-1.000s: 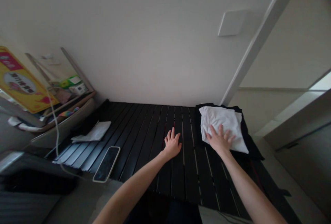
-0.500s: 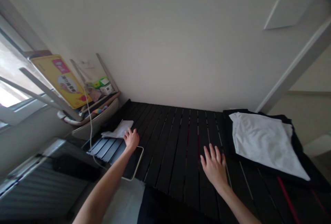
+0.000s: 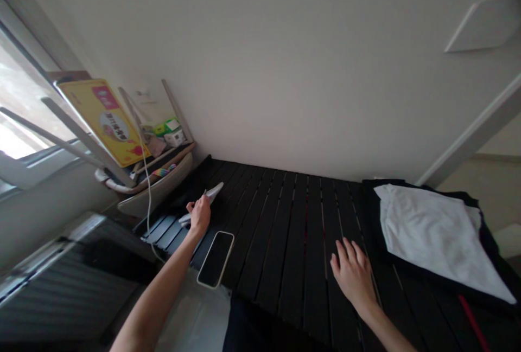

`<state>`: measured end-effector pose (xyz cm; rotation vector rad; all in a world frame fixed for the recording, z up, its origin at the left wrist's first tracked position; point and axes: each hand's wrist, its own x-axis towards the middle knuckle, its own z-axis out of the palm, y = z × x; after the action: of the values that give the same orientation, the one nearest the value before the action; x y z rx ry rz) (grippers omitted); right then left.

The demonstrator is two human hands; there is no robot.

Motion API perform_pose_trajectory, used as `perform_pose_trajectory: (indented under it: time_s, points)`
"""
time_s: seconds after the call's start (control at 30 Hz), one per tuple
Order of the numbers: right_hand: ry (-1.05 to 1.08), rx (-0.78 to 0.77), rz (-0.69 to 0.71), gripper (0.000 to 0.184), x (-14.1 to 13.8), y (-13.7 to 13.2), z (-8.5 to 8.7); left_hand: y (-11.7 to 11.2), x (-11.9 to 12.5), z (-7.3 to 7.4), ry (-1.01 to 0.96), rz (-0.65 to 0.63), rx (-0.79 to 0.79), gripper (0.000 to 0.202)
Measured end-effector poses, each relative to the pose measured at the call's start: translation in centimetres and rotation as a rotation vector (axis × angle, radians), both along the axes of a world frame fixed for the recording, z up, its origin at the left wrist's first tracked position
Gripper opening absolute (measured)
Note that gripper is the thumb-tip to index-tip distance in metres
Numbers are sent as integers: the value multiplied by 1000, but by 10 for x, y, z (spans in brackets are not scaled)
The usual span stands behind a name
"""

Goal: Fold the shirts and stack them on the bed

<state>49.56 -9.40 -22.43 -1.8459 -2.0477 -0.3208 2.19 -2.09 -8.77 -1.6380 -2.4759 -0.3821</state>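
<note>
pinching a thin white cloth (image 3: 212,190) over the black slatted table (image 3: 280,243), the left hand (image 3: 199,216) sits just beside a pale-rimmed black phone (image 3: 215,260); the right hand (image 3: 353,275) lies spread on the slats, near a white garment (image 3: 435,238) on a black garment (image 3: 371,216).

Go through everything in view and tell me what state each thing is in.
Left hand: closed on the cloth
White cloth: held, narrowly gathered
Right hand: open, resting on the table
Phone: face up, screen dark
Slatted black table: bearing phone and clothes
White garment: spread on the black garment
Black garment: lying flat
Yellow sign: tilted, leaning
</note>
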Motion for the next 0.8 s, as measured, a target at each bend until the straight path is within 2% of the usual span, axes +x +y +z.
perform_pose_trajectory:
  time_s: [0.13, 0.23, 0.33, 0.43, 0.53, 0.6, 0.7, 0.8]
  points:
    - [16, 4, -1, 48, 1, -1, 2, 18, 36, 28, -70, -120, 277, 32]
    - [69, 17, 39, 45, -5, -3, 11, 19, 73, 54, -183, -246, 438, 27]
    - [170, 35, 119, 46, -27, -9, 32, 12, 114, 77, -332, -374, 534, 23]
    - [293, 27, 237, 53, -62, -17, 64, 0, 155, 93, -459, -447, 559, 24]
    - [363, -8, 347, 60, -96, -21, 96, -11, 189, 101, -579, -488, 537, 28]
    - [393, 11, 392, 54, -109, -19, 111, -16, 204, 102, -660, -500, 510, 30]
    - [436, 82, 412, 48, -111, -13, 123, -18, 212, 99, -793, -501, 496, 32]
    - [471, 109, 465, 39, -104, -8, 131, -16, 206, 90, -898, -456, 508, 33]
